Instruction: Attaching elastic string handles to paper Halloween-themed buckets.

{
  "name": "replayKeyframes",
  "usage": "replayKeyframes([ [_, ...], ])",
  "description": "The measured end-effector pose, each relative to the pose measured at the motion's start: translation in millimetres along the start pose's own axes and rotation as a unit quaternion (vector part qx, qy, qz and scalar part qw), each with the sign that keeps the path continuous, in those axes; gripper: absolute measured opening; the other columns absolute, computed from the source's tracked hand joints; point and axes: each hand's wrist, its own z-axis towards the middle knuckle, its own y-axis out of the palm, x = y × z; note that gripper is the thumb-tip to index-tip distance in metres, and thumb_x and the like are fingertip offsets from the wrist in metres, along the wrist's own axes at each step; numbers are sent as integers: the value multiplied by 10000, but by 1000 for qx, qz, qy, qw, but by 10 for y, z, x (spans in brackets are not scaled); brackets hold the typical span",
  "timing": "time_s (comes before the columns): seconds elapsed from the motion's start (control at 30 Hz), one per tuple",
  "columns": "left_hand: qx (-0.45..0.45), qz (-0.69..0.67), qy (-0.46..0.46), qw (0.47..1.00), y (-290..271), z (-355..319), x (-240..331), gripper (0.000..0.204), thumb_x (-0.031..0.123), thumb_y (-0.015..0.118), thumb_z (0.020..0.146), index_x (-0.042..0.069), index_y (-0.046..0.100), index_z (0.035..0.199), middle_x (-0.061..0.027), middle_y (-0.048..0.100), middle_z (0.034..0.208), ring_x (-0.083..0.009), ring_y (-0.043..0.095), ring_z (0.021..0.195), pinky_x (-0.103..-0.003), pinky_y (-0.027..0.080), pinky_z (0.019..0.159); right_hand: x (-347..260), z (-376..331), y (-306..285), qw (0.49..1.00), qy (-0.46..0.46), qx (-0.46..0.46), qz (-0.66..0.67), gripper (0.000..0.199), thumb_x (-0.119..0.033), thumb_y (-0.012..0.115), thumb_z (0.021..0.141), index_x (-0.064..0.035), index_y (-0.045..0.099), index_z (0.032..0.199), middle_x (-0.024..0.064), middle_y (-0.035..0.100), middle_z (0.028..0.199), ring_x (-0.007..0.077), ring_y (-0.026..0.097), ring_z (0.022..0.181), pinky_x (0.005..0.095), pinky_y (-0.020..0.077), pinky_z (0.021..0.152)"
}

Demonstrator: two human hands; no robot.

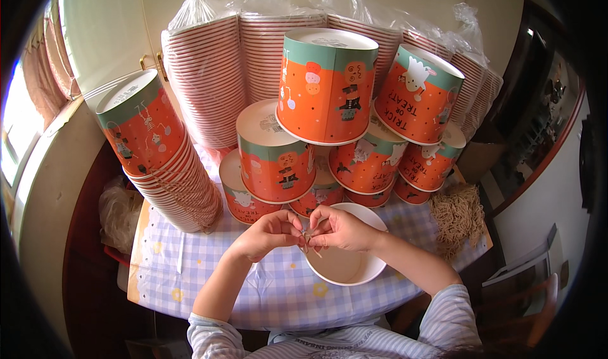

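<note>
My left hand (272,235) and my right hand (343,230) meet fingertip to fingertip in front of me. Both are closed in a pinch on a thin tan cord (308,250), whose short end hangs below the fingers. Directly underneath is a paper bucket (372,267), standing mouth up with its white inside showing. The right wrist passes over its rim. The fingers partly hide the cord, so I cannot tell whether it is knotted or joined to the bucket.
Orange-and-green buckets (327,93) are piled upside down behind my hands. At the left leans a nested stack (149,124) draped with cords. Tan cords (457,223) lie bundled at the right. Plastic-wrapped bucket stacks (206,80) line the back of the checked tablecloth (259,295).
</note>
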Motion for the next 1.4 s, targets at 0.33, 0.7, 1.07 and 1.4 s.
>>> replayKeyframes([
  [0.33,31,31,-14,999,31,7,30,192,4,560,799,5,504,983,-50,585,847,-115,563,794,-246,443,751,-33,-9,23,999,0,-8,-41,104,6,544,826,20,581,922,75,607,873,117,590,795,232,485,721],
  [0.7,21,74,6,997,17,-5,32,225,8,565,799,-8,497,1013,-59,589,862,-112,568,818,-248,457,763,-29,-25,23,983,-59,16,-172,118,-15,570,815,27,583,924,55,613,844,98,591,794,222,484,729],
  [1.07,7,73,13,997,37,-25,58,230,1,559,802,-14,486,1019,-76,599,876,-121,576,833,-256,463,763,-47,28,87,988,-58,50,-132,52,10,584,796,8,565,844,32,597,800,88,583,754,215,488,695],
  [1.4,31,104,18,994,-10,-24,52,218,2,555,803,-8,498,1013,-32,576,818,-84,552,783,-228,455,728,-62,8,62,998,-37,19,-56,68,7,568,793,-11,552,857,22,586,807,88,573,755,223,481,705],
])
